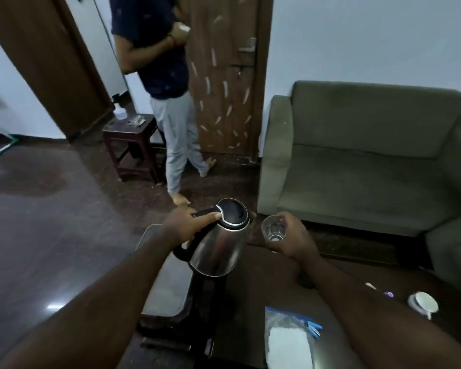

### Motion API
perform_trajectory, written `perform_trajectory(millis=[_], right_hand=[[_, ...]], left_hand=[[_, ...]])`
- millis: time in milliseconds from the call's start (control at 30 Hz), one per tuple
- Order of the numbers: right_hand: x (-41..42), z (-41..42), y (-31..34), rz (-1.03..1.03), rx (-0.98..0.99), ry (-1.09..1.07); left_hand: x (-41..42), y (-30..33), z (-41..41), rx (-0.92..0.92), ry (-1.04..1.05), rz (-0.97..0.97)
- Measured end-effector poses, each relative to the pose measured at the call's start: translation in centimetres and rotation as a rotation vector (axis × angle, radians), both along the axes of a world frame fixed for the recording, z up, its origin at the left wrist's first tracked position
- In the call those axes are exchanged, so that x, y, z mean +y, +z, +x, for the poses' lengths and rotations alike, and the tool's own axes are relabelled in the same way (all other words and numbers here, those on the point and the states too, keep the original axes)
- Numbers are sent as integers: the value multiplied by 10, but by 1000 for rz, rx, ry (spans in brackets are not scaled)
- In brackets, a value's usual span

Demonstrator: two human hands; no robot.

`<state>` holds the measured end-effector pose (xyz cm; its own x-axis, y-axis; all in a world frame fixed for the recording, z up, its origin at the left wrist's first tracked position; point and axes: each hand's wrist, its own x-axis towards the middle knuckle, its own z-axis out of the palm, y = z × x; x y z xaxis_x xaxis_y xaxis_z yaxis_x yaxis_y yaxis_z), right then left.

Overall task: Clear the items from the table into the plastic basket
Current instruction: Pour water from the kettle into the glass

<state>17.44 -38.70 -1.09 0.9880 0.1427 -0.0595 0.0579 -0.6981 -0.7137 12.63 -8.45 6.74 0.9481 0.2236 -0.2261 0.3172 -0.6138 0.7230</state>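
Note:
My left hand (187,224) grips the black handle of a steel electric kettle (218,251), held in the air above the left end of the dark table (266,283). My right hand (294,235) holds a clear drinking glass (273,230) just right of the kettle's lid. Below the kettle, left of the table, lies a pale translucent plastic basket (165,288), partly hidden by my forearm. On the table near me sit a zip bag of white powder (288,339) with a blue clip, and a white cup (423,302) at the right.
A grey-green sofa (357,161) stands behind and to the right of the table. A person (168,102) stands by a wooden door at the back, beside a small dark stool (133,145). Dark glossy floor spreads to the left.

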Motion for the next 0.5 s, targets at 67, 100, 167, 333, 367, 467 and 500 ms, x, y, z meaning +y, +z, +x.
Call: perform_trajectory(millis=[67, 100, 167, 333, 367, 467, 500], right_hand=[[-13, 4, 3, 13, -3, -21], [-19, 5, 4, 17, 2, -24], [-29, 5, 3, 34, 9, -33], [-54, -2, -4, 47, 41, -101], [-57, -4, -5, 53, 42, -113], [-65, -11, -4, 54, 49, -139], [-66, -12, -4, 46, 54, -146]], left_hand=[[-25, 12, 11, 15, -87, 39], [-36, 17, 15, 24, -121, 63], [-56, 23, 24, 42, -177, 89], [-93, 28, 43, 39, -277, 208], [-100, 29, 47, 30, -297, 244], [-118, 30, 56, 5, -344, 311], [-122, 31, 57, 1, -360, 326]])
